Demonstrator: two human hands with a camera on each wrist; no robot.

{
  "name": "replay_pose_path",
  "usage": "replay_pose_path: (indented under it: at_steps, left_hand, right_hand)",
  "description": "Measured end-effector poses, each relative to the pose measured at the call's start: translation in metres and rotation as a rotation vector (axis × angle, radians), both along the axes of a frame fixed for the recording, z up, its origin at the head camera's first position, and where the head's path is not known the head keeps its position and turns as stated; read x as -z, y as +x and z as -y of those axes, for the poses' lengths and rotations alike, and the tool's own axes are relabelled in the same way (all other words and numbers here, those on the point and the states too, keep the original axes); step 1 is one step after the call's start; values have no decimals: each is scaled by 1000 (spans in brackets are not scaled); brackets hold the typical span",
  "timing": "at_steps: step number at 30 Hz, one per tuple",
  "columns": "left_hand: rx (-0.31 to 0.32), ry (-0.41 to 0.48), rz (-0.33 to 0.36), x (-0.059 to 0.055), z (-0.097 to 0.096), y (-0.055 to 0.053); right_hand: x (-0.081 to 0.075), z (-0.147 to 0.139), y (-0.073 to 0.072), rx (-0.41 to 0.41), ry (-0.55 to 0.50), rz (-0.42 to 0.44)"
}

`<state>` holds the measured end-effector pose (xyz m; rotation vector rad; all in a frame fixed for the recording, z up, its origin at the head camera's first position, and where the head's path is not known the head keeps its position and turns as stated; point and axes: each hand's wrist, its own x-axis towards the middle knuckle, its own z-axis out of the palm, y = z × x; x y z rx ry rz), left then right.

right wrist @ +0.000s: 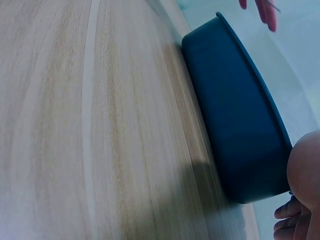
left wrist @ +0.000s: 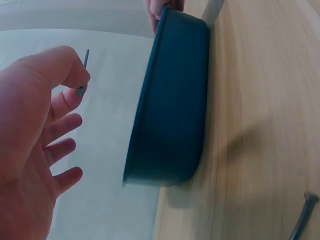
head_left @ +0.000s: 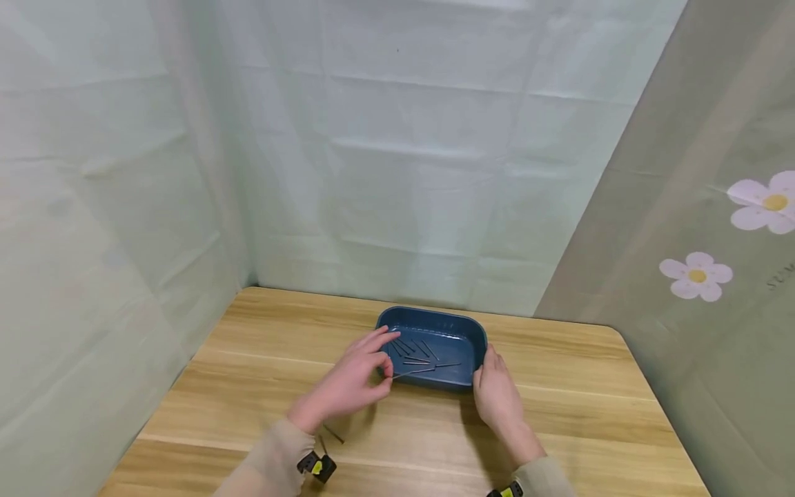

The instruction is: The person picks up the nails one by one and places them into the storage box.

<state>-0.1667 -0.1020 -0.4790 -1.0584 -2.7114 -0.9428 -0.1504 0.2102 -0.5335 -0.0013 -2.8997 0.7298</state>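
A dark blue rectangular tray [head_left: 435, 319] stands on the wooden table, with several dark nails [head_left: 417, 360] lying scattered on its floor. My left hand [head_left: 357, 376] is at the tray's left front corner, above the table. Between its thumb and index finger it pinches a nail [left wrist: 86, 62], whose head shows in the left wrist view; the other fingers are spread. My right hand [head_left: 499, 397] holds the tray's right front corner, thumb at the front and fingers along the right side. In the right wrist view part of this hand [right wrist: 305, 172] covers the tray's end.
Near the left wrist, a loose nail [head_left: 333, 433] lies on the table [head_left: 590, 386], with another thin piece beside it. Pale hanging cloth [head_left: 404, 172] encloses the table at the back and sides.
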Motion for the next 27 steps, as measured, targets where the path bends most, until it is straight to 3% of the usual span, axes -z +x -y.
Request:
replay_pose_path:
  at_steps: [21, 27]
  left_hand:
    - [-77, -19, -33, 18, -49, -30]
    - [-125, -61, 18, 22, -63, -34]
  right_hand:
    - [-3, 1, -3, -14, 1, 5]
    - [-2, 1, -2, -11, 0, 5]
